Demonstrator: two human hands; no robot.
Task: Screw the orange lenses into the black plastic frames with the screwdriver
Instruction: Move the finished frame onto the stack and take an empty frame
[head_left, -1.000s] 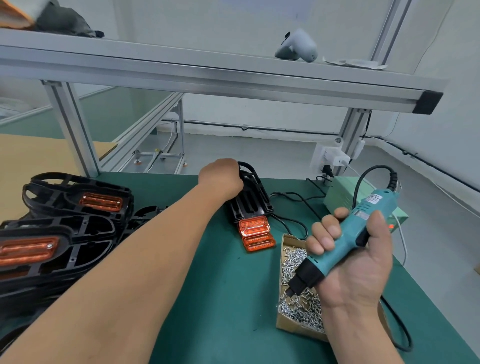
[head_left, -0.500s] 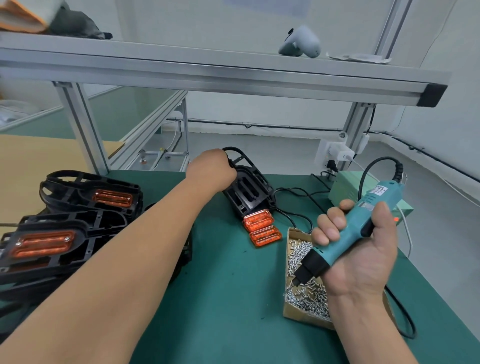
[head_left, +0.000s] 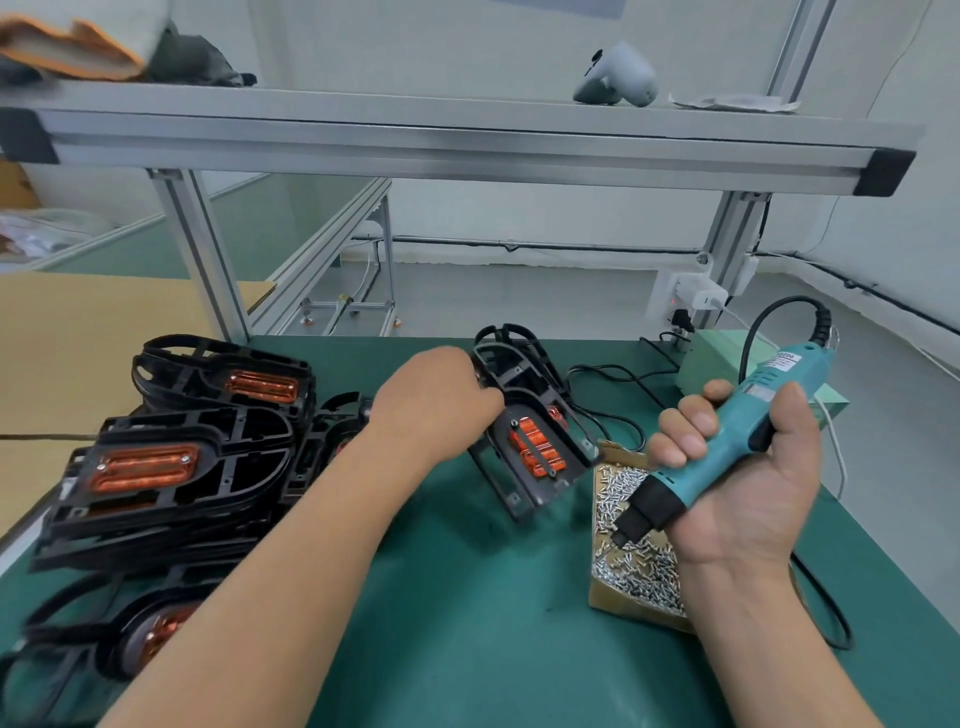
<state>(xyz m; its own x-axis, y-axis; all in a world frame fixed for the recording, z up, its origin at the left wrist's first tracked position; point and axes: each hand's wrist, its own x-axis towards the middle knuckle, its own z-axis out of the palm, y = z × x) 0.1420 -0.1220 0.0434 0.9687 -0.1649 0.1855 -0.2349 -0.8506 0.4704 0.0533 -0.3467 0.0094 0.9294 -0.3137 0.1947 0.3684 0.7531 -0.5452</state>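
Observation:
My left hand (head_left: 435, 401) grips the left edge of a black plastic frame (head_left: 524, 415), lifted and tilted above the green mat. Orange lenses (head_left: 537, 448) show through the frame's lower opening. My right hand (head_left: 748, 467) holds a teal electric screwdriver (head_left: 727, 441), tip pointing down-left over a cardboard box of screws (head_left: 631, 551). The screwdriver tip is apart from the frame, to its right.
A stack of black frames with orange lenses (head_left: 171, 457) fills the left of the mat (head_left: 467, 597). A green power box (head_left: 711, 364) and black cables (head_left: 608, 379) sit at the back right. An aluminium shelf (head_left: 467, 150) spans overhead on posts.
My left hand has pulled the black frame off the back pile, toward me and to the right, tilting it over the loose orange lenses. The screwdriver hand barely shifted.

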